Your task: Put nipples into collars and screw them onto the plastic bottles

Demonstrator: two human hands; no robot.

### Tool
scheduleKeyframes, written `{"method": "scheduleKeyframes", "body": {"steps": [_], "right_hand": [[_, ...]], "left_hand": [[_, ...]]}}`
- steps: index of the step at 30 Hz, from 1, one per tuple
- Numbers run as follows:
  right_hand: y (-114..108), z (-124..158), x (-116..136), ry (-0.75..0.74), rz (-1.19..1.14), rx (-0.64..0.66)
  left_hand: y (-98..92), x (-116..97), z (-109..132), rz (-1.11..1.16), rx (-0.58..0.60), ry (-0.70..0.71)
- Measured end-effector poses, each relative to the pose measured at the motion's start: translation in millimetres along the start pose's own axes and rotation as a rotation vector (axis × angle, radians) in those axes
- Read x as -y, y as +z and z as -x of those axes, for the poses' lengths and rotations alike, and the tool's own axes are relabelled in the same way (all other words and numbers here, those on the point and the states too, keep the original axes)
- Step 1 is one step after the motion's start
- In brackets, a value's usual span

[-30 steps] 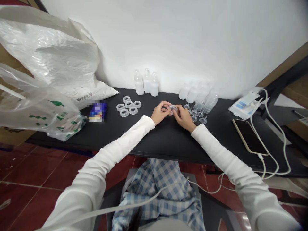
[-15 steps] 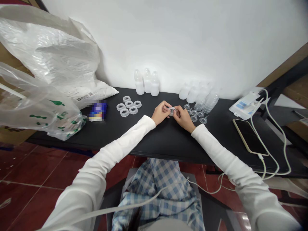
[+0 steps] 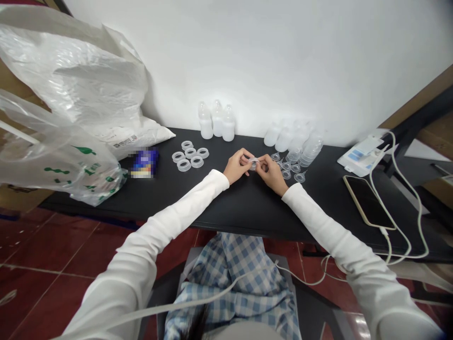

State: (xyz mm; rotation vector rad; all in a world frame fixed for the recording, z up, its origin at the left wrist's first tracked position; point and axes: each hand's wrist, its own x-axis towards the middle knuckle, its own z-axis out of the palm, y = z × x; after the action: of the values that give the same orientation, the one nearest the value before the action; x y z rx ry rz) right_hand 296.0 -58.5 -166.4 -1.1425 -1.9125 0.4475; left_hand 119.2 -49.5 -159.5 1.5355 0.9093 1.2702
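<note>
My left hand (image 3: 238,167) and my right hand (image 3: 271,174) meet over the middle of the black table, both closed on one translucent bottle collar ring (image 3: 253,163). Each grips it from its own side with thumb and fingers. Whether a nipple sits inside the ring I cannot make out. Several matching collar rings (image 3: 190,152) lie in a cluster to the left. Just right of my right hand are several clear bottle nipples (image 3: 296,168), lying with their flanges on the tabletop.
Three capped baby bottles (image 3: 217,122) stand against the wall. Farther right are open bottles (image 3: 283,138) and stacked clear caps (image 3: 311,150). A phone (image 3: 368,200) with a white cable, a blue packet (image 3: 146,163) and large plastic bags (image 3: 81,156) flank the table (image 3: 240,208).
Both hands stay in place around the collar ring. The fingers of my right hand shift slightly at its edge, and the whole view moves a little.
</note>
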Motion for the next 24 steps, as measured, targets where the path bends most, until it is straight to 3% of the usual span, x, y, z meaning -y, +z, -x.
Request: {"method": "scheduleKeyframes", "body": {"steps": [8, 24], "right_hand": [[-2.9, -2.3, -0.1, -0.048, 0.066, -0.035], [1.4, -0.7, 2.9, 0.032, -0.037, 0.024]], "left_hand": [[0.7, 3.5, -0.3, 0.016, 0.001, 0.014], [-1.1, 9.7, -0.7, -0.112, 0.035, 0.096]]}}
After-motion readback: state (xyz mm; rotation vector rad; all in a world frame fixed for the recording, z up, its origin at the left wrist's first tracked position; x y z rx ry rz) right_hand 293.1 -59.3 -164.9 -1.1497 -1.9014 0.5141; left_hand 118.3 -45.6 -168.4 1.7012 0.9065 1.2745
